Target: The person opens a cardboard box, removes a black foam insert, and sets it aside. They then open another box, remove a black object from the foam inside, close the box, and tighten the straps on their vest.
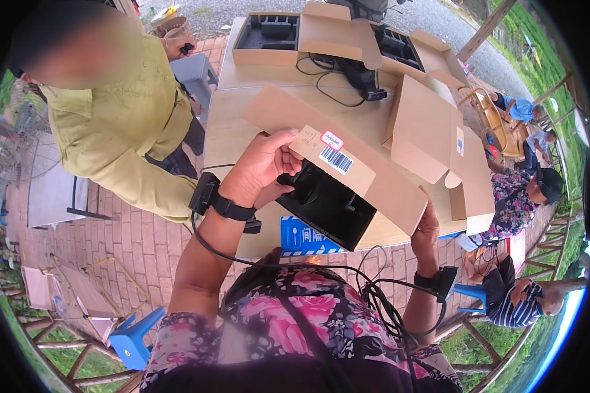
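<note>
Tilted before me is an open cardboard box (pixel 390 196) with a black insert (pixel 328 208) inside. A barcode label (pixel 336 159) and a red-edged sticker (pixel 332 140) are on its flap. My left hand (pixel 276 160) is closed on the left end of the box, thumb along the flap's edge. At the flap's right corner, my right hand (pixel 427 230) grips the cardboard with its fingers partly hidden behind it. Both wrists wear black straps with devices, and a black cable (pixel 275 265) runs across my body.
The table (pixel 242 111) bears another open box (pixel 267 57) with a black insert, more boxes (pixel 419 131) on the right, and a black cabled device (pixel 354 75). A person in a yellow-green shirt (pixel 115 124) stands left. A blue stool (pixel 134 340) is at lower left.
</note>
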A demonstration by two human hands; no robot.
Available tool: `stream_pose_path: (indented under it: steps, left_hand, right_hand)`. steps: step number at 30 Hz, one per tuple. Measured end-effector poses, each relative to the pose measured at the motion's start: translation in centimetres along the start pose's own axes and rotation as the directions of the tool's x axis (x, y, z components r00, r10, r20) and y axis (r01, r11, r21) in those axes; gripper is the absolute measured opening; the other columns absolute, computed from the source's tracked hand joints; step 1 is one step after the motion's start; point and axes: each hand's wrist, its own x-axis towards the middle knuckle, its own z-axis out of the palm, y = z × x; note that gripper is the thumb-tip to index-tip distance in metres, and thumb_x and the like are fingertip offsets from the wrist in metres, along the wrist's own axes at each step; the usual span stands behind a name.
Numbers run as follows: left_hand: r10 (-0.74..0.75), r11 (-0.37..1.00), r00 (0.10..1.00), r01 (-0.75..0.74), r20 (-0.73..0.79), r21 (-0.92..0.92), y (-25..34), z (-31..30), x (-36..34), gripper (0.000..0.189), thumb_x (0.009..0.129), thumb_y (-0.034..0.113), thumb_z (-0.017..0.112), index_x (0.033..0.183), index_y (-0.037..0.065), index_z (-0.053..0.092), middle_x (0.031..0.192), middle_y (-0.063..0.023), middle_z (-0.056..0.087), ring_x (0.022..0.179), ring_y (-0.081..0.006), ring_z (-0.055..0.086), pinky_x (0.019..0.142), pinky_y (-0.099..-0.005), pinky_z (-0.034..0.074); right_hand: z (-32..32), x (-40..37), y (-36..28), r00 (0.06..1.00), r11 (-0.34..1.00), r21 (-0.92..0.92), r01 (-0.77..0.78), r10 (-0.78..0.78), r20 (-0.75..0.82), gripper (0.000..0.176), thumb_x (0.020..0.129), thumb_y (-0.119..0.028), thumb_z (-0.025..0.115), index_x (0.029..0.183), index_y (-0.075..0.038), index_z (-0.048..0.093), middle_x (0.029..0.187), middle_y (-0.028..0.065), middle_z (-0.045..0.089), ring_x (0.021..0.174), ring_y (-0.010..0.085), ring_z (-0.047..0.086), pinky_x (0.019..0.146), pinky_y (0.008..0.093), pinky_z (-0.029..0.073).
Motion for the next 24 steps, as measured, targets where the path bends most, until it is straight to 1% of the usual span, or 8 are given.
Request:
stream_pose_path:
  steps: [5, 8, 11, 13, 15, 16, 18, 24]
  left_hand:
    - [0.057, 0.998, 0.995, -0.058, 0.080, 0.002, -0.4, 0.8, -0.4, 0.029, 0.089, 0.027, 0.057, 0.096, -0.002, 0.056, 0.074, -0.0114, 0.062, 0.059, -0.0195, 0.062, 0.048, -0.0284, 0.051]
    - [-0.010, 0.976, 0.967, -0.046, 0.256, 0.211, -1.5, 1.0, -1.0, 0.030, 0.089, 0.025, 0.057, 0.105, 0.000, 0.055, 0.090, -0.0109, 0.063, 0.075, -0.0185, 0.064, 0.060, -0.0252, 0.052]
    - [-0.081, 0.864, 0.952, -0.081, 0.295, 0.497, -2.7, 1.3, -0.3, 0.027, 0.089, 0.021, 0.058, 0.107, 0.001, 0.055, 0.090, -0.0092, 0.062, 0.078, -0.0166, 0.063, 0.065, -0.0248, 0.051]
    - [-0.121, 0.836, 0.971, -0.012, 0.206, 0.548, -5.0, 0.1, 0.7, 0.029, 0.084, 0.015, 0.064, 0.107, 0.000, 0.056, 0.088, -0.0086, 0.062, 0.079, -0.0152, 0.062, 0.068, -0.0244, 0.050]
    - [-0.003, 0.414, 0.999, -0.029, 0.034, 0.910, -8.3, -1.7, 2.0, 0.041, 0.073, 0.014, 0.071, 0.108, 0.002, 0.055, 0.089, -0.0143, 0.063, 0.080, -0.0259, 0.064, 0.069, -0.0334, 0.052]
    - [-0.009, 0.413, 0.999, -0.030, 0.037, 0.910, -10.2, -2.8, 2.4, 0.041, 0.073, 0.014, 0.071, 0.108, 0.002, 0.055, 0.089, -0.0143, 0.063, 0.080, -0.0259, 0.064, 0.069, -0.0334, 0.052]
    - [0.212, 0.021, 0.976, -0.057, 0.051, 0.998, -13.0, -4.0, 2.8, 0.045, 0.068, 0.012, 0.072, 0.108, 0.004, 0.055, 0.094, -0.0179, 0.061, 0.087, -0.0325, 0.062, 0.073, -0.0402, 0.051]
    - [0.205, -0.358, 0.976, 0.146, -0.076, 0.922, -15.4, -2.3, 2.7, 0.043, 0.068, 0.017, 0.072, 0.108, 0.012, 0.055, 0.098, -0.0144, 0.057, 0.088, -0.0328, 0.060, 0.072, -0.0412, 0.051]
  right_hand:
    - [0.1, 0.4, 0.1, 1.000, 1.000, 0.018, 0.016, -0.016, -0.020, 0.068, 0.077, 0.017, 0.051, 0.138, -0.009, 0.034, 0.124, 0.0068, 0.053, 0.112, 0.0151, 0.050, 0.096, 0.0283, 0.039]
    - [0.0, 0.6, 0.6, 0.999, 0.999, 0.047, 0.024, -0.023, -0.028, 0.066, 0.079, 0.013, 0.054, 0.138, -0.007, 0.034, 0.124, 0.0067, 0.053, 0.111, 0.0146, 0.051, 0.095, 0.0282, 0.040]
    - [-0.1, 1.0, 0.2, 0.998, 0.998, 0.018, 0.054, -0.053, -0.022, 0.064, 0.080, 0.010, 0.055, 0.138, -0.007, 0.034, 0.124, 0.0065, 0.052, 0.112, 0.0147, 0.051, 0.094, 0.0288, 0.041]
    - [-0.2, 0.9, 0.3, 0.999, 0.999, 0.033, 0.038, -0.038, -0.020, 0.064, 0.080, 0.010, 0.056, 0.137, -0.007, 0.035, 0.125, 0.0064, 0.052, 0.112, 0.0147, 0.050, 0.093, 0.0290, 0.042]
    - [-0.3, 0.9, 0.3, 1.000, 0.999, 0.048, 0.022, -0.021, -0.019, 0.064, 0.079, 0.010, 0.057, 0.137, -0.008, 0.036, 0.125, 0.0063, 0.052, 0.112, 0.0147, 0.050, 0.093, 0.0293, 0.042]
    - [-0.2, 0.9, 0.0, 1.000, 0.999, 0.045, -0.004, 0.005, -0.024, 0.065, 0.078, 0.010, 0.058, 0.137, -0.008, 0.036, 0.125, 0.0060, 0.052, 0.113, 0.0148, 0.050, 0.094, 0.0294, 0.042]
    - [-0.1, 0.9, -0.1, 0.999, 0.999, 0.042, -0.033, 0.035, -0.036, 0.065, 0.078, 0.011, 0.058, 0.137, -0.009, 0.037, 0.126, 0.0058, 0.052, 0.113, 0.0149, 0.050, 0.094, 0.0295, 0.042]
    - [-0.4, 1.1, -0.4, 0.999, 0.999, 0.012, -0.040, 0.040, -0.024, 0.067, 0.076, 0.012, 0.058, 0.137, -0.010, 0.037, 0.126, 0.0055, 0.052, 0.115, 0.0152, 0.048, 0.097, 0.0308, 0.040]
